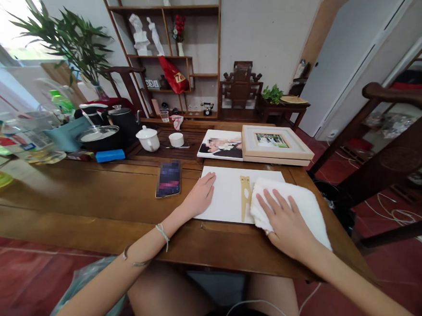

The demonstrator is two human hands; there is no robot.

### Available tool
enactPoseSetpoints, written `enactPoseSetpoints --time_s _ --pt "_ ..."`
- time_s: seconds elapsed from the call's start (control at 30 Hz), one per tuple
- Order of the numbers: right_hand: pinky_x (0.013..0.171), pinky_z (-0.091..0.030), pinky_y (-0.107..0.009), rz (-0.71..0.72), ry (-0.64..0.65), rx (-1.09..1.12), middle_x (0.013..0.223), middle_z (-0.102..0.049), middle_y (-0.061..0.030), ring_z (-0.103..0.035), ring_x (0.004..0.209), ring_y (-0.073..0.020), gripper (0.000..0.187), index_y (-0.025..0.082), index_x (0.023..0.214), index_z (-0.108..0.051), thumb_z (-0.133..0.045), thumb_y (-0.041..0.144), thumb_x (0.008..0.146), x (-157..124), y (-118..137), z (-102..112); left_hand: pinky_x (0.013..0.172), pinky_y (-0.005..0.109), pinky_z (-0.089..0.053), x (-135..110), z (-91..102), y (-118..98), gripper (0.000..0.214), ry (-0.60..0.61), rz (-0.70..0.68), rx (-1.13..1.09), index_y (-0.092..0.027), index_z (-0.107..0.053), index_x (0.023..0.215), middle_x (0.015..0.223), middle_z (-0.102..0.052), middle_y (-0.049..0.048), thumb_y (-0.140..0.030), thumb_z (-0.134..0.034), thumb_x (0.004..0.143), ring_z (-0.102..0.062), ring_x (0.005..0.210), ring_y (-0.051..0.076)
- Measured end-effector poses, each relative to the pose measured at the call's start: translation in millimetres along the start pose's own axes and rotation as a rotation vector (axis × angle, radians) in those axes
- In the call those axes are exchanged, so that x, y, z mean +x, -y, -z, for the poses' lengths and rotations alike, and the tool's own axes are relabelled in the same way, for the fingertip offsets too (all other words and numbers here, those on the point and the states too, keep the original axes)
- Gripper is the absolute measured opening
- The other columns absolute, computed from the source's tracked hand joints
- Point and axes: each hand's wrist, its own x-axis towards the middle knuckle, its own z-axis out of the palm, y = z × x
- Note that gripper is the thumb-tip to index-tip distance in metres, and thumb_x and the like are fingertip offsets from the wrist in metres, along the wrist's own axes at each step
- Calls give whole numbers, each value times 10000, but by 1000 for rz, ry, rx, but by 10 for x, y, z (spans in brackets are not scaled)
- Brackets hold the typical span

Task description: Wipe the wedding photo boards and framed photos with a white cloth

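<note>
Two hands: both down flat on things on the wooden table (85,192), holding nothing.
left hand (199,195): rests palm down on the left edge of the white board (226,188); fingers stretched out and close together, thumb out to the side; presses only, grips nothing.
right hand (282,223): lies palm down on the white towel (308,208); fingers spread wide, curled around nothing.
white board: lies flat near the front edge of the table, right in front of the person, between the phone (168,179) and the towel.
white towel: folded, thick and soft; covers the right edge of the white board and reaches toward the right corner of the table.
wooden piece (244,199): thin and pale, with a forked top; lies on the white board just beside the left edge of the towel; touching it or not, cannot tell.
phone: lies flat just left of the white board, near the left hand but apart from it; screen blurred.
wrist band (163,232): thin and pale, around the left wrist.
framed picture (275,143): sits behind the white board, on the right, in a pale frame.
photo print (222,144): lies just left of the framed picture, right up against it.
teapot (148,138) and cup (176,139): white, side by side, farther back on the table.
blue box (110,155): small, lies left of the teapot, well apart from both hands.
black pot (99,136): stands behind the blue box with a shiny lid on top.
green plant (73,37): tall, by the window at the far left.
shelf (175,54): stands against the back wall.
</note>
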Motion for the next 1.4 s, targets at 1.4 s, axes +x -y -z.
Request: enactPoseSetpoints --time_s 1.4 --pt "1056 -366 -513 -30 175 189 1446 -449 -163 -376 1344 -362 551 68 1352 -499 -393 185 824 420 -140 309 1150 487 -288 2 -33 31 459 -50 19 -12 -76 -436 1365 1467 -405 184 -218 -300 949 -311 1404 268"
